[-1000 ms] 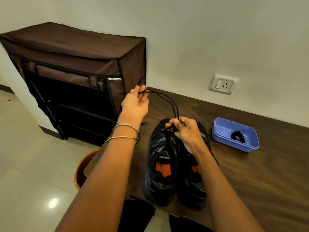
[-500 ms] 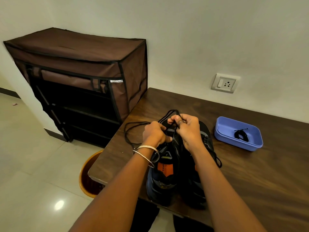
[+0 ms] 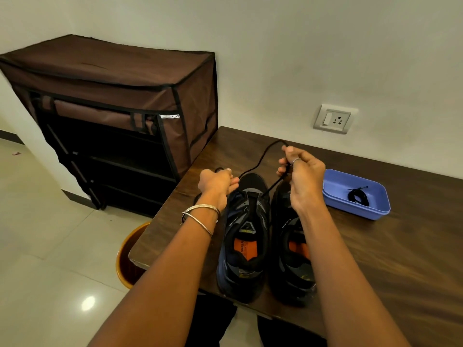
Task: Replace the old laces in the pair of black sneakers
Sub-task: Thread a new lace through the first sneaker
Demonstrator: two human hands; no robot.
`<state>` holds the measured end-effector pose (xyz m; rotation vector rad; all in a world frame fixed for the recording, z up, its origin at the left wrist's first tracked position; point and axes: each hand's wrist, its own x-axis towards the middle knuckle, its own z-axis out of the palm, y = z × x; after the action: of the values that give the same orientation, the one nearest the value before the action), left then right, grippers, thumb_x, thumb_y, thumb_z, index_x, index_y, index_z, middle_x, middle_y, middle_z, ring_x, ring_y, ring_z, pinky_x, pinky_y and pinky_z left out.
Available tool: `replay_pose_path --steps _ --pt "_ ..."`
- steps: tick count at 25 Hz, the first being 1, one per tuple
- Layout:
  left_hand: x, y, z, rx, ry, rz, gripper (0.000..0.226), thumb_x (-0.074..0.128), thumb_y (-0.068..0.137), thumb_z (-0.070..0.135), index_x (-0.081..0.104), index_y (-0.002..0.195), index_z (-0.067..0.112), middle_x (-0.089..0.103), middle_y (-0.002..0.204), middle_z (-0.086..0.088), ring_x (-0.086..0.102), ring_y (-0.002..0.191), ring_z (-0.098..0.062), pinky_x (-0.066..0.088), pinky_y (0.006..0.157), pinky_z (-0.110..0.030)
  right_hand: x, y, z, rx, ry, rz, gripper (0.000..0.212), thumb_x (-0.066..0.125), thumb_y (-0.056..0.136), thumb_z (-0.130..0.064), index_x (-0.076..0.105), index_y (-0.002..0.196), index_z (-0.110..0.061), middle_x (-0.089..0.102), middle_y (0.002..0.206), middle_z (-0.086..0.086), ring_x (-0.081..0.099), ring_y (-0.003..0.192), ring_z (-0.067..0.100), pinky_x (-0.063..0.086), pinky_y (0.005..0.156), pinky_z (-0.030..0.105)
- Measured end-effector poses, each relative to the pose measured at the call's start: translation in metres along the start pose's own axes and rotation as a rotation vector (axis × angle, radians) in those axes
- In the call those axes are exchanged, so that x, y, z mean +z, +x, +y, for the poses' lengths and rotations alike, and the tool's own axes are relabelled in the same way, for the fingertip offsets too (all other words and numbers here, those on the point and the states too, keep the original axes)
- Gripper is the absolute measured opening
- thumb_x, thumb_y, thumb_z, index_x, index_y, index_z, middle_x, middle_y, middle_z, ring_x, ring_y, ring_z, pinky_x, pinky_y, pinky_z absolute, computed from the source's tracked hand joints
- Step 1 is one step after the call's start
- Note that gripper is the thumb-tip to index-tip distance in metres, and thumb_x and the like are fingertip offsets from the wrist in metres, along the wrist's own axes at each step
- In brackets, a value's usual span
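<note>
Black lace [image 3: 260, 156] is running taut from the left sneaker [image 3: 246, 221] on the table [image 3: 400, 259] — right hand [image 3: 302, 176] and left hand [image 3: 218, 184] are pinching it, likely drawing slack through the eyelets.

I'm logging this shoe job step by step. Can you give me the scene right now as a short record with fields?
surface: wooden table
shoes: two black sneakers side by side
left hand: grips the lace at the left sneaker's toe end
right hand: pinches the black lace, raised
tray: blue tray on the right, holding a coiled lace
beside the table: brown shoe rack, orange bin
</note>
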<state>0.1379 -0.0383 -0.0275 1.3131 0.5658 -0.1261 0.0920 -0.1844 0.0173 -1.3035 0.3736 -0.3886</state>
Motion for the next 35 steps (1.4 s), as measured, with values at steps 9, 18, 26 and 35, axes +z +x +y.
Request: replay_pose_path --steps 9,18,26,35 --pt "-0.008 -0.025 0.022 0.835 0.651 -0.442 0.01 0.065 0.091 0.024 0.073 0.09 0.019 0.073 0.081 0.005 0.068 0.083 -0.004 0.053 0.088 -0.03 -0.004 -0.005 -0.011 -0.102 -0.145 -0.07 0.02 0.051 0.102 -0.013 0.066 0.088 -0.013 0.061 0.072 0.001 0.059 0.066 0.01 0.054 0.072 0.026" --pt "-0.005 -0.032 0.036 1.079 0.672 -0.275 0.008 0.074 0.081 0.029 0.075 0.086 0.023 0.065 0.08 0.001 0.057 0.073 -0.007 0.046 0.069 -0.021 -0.012 -0.005 -0.011 -0.406 -0.99 -0.225 0.051 0.072 0.088 -0.026 0.055 0.137 -0.026 0.064 0.129 0.001 0.05 0.129 0.021 0.036 0.107 0.045" --pt "-0.027 -0.026 0.047 0.944 0.811 -0.373 0.014 0.074 0.083 0.027 0.075 0.094 0.019 0.071 0.087 0.003 0.062 0.084 -0.006 0.046 0.074 -0.01 -0.022 -0.004 -0.006 -0.328 -0.717 0.279 0.016 0.06 0.097 -0.029 0.075 0.094 -0.025 0.072 0.084 0.0 0.059 0.099 0.022 0.031 0.095 0.039" --pt "-0.026 -0.021 0.044 0.917 0.937 -0.318 0.027 0.053 0.096 0.005 0.073 0.11 0.016 0.062 0.1 0.0 0.052 0.075 -0.004 0.039 0.069 -0.004 -0.021 -0.006 -0.008 -0.225 -1.257 0.043 0.063 0.072 0.089 -0.018 0.045 0.145 -0.021 0.047 0.143 0.008 0.03 0.136 0.031 0.026 0.104 0.048"
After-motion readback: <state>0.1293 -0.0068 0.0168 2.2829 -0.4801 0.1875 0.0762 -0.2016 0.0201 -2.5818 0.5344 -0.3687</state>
